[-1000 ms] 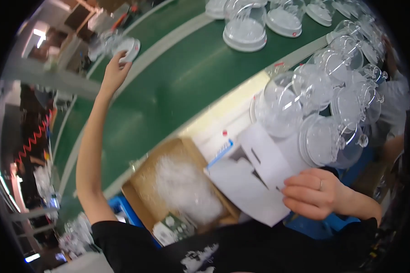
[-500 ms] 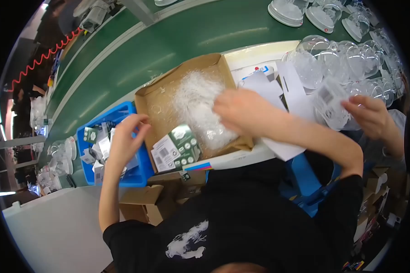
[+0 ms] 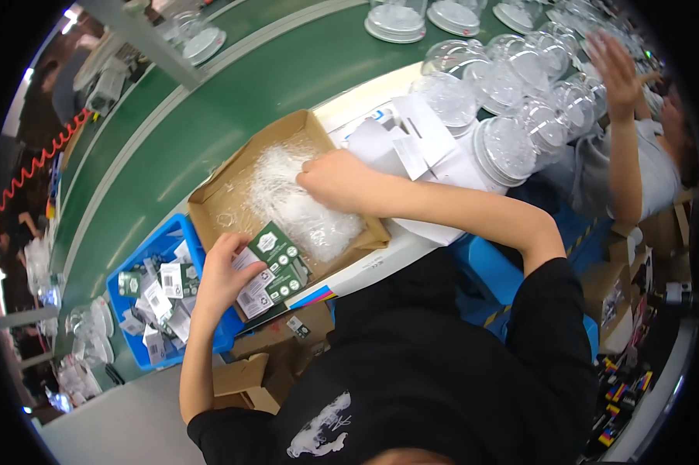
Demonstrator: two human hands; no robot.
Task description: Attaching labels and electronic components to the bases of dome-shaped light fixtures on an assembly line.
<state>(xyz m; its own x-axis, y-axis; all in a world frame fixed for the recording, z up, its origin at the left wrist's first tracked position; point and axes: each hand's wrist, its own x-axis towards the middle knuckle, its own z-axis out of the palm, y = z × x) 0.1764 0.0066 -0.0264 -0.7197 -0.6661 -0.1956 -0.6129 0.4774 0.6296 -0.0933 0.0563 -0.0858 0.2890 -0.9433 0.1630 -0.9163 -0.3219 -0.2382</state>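
Note:
A shallow brown cardboard tray [image 3: 222, 180] holds a tangled heap of thin, clear-white plastic strands [image 3: 276, 172]. My right hand [image 3: 335, 182] is closed at the far right of the heap, its fingertips pinching some strands; their exact number is hidden. In the tray's near left corner lie green-and-white printed cards [image 3: 286, 265], some green side up and some showing white backs. My left hand [image 3: 229, 271] is at the left edge of these cards, thumb and fingers apart, the thumb touching a white card back.
A blue bin [image 3: 183, 225] with small tagged cards stands left of the tray. Clear domes on white bases [image 3: 512, 147] crowd the right side, near white papers [image 3: 435, 128]. Beyond runs a green work surface [image 3: 287, 85]. A co-worker's raised hand [image 3: 617, 74] is at far right.
My left hand has come down onto the cards. My right hand stays at the strands, its fingers now pinched. The view has shifted, and the co-worker's hand has risen, without the clear package.

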